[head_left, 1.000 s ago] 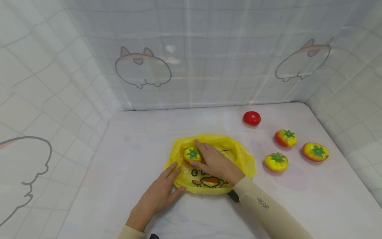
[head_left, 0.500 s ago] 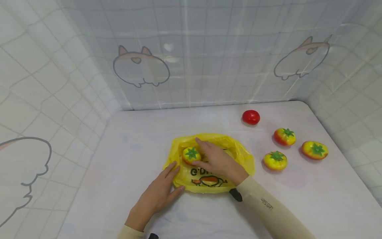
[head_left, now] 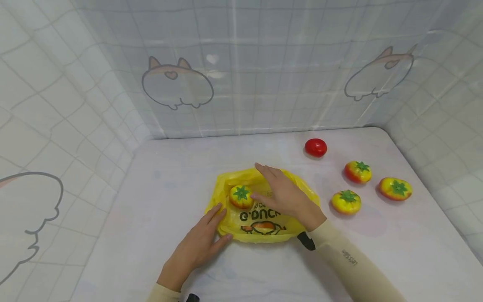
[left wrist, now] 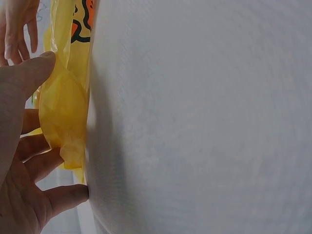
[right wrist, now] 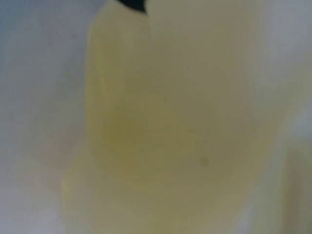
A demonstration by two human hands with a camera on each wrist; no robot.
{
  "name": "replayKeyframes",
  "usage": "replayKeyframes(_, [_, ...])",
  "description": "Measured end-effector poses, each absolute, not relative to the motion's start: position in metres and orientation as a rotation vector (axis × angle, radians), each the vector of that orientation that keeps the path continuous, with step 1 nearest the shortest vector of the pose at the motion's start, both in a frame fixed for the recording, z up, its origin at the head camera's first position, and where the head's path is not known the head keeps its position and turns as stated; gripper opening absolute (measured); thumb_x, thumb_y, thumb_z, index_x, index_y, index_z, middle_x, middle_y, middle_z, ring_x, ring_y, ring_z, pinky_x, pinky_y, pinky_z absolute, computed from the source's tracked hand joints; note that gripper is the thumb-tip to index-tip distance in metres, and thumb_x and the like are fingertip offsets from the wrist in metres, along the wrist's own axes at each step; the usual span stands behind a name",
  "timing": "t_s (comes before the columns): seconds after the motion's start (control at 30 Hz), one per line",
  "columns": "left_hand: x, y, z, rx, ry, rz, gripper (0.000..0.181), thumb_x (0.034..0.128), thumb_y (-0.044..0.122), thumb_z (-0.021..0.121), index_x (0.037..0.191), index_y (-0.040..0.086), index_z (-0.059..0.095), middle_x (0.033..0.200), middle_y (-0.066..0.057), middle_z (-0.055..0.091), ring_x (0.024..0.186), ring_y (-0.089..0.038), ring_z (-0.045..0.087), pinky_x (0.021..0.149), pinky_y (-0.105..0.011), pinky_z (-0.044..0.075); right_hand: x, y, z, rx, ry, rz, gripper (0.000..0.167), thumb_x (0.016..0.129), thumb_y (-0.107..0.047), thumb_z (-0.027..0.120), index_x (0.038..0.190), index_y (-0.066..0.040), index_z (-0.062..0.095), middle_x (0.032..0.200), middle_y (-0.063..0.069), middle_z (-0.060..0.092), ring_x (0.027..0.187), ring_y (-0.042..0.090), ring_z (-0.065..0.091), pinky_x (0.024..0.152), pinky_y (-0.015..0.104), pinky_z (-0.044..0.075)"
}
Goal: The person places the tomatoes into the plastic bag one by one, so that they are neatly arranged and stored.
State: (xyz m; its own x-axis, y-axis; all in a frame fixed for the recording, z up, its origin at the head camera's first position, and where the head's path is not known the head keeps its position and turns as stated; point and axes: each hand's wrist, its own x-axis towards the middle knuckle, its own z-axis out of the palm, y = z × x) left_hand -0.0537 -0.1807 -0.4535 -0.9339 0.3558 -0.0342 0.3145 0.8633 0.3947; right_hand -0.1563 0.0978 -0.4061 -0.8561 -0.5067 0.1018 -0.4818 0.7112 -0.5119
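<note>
A yellow plastic bag point(head_left: 260, 238) lies spread with its mouth open in the middle of the table. Inside, at its left end, sits a yellow-and-red toy tomato point(head_left: 241, 197) with a green leafy top. My left hand point(head_left: 198, 245) touches the bag's left end, fingers spread and thumb by the near edge; the left wrist view shows these fingers point(left wrist: 44, 163) against the yellow plastic. Over the bag's right half is my right hand point(head_left: 284, 195), fingers extended, holding nothing, the thumb close to the tomato. Blurred yellow bag plastic point(right wrist: 146, 146) fills much of the right wrist view.
On the right side of the table lie a plain red tomato point(head_left: 315, 147) and three yellow-red ones: a far one point(head_left: 357, 172), a near one point(head_left: 346, 202) and a rightmost one point(head_left: 395, 188). Cloth walls point(head_left: 264, 84) with a grid print stand behind and at both sides.
My right hand has drawn away from the tomato in the bag, up and to the right, uncovering more of the bag's print. My left hand stays nearly in place.
</note>
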Motion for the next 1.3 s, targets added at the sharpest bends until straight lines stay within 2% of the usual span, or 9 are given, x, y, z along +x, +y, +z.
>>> replayKeyframes(0.2, [-0.054,-0.181,-0.452,0.529,2.935,0.602,0.075,0.0968,0.050,0.068,0.154,0.006,0.046,0.167,-0.011,0.032,0.150,-0.033,0.037,0.117,-0.050,0.041,-0.157,0.106,-0.402,-0.879,2.933,-0.838,0.088,0.095,-0.055,0.069,0.164,-0.018,0.028,0.162,0.012,0.040,0.149,0.033,0.039,0.119,0.053,0.039])
replayKeyframes(0.47, [-0.054,-0.180,-0.454,0.531,2.934,0.602,0.075,0.0969,0.050,0.068,0.155,0.006,0.045,0.167,-0.011,0.032,0.150,-0.033,0.037,0.117,-0.049,0.041,-0.154,0.113,-0.400,-0.893,2.988,-0.807,0.089,0.094,-0.059,0.067,0.163,-0.018,0.029,0.163,0.011,0.039,0.151,0.032,0.035,0.117,0.055,0.040])
replayKeyframes(0.67, [-0.053,-0.180,-0.455,0.544,2.947,0.603,0.075,0.0964,0.049,0.069,0.153,0.006,0.047,0.166,-0.011,0.033,0.149,-0.033,0.038,0.117,-0.049,0.041,-0.154,0.119,-0.399,-0.894,3.018,-0.789,0.089,0.093,-0.056,0.070,0.163,-0.019,0.030,0.163,0.010,0.039,0.151,0.032,0.035,0.116,0.057,0.040])
replayKeyframes(1.07, [-0.052,-0.179,-0.453,0.523,2.945,0.613,0.075,0.0955,0.048,0.070,0.153,0.005,0.048,0.166,-0.012,0.034,0.149,-0.033,0.038,0.117,-0.049,0.041,-0.157,0.133,-0.396,-0.970,3.094,-0.803,0.087,0.092,-0.050,0.073,0.160,-0.010,0.035,0.160,0.012,0.043,0.148,0.037,0.038,0.118,0.058,0.037])
replayKeyframes(1.3, [-0.053,-0.179,-0.454,0.517,2.939,0.623,0.076,0.0959,0.048,0.070,0.154,0.006,0.046,0.167,-0.011,0.032,0.150,-0.033,0.037,0.116,-0.050,0.042,-0.154,0.140,-0.396,-0.905,3.096,-0.815,0.087,0.092,-0.051,0.073,0.160,-0.011,0.035,0.161,0.011,0.043,0.149,0.036,0.037,0.119,0.059,0.035])
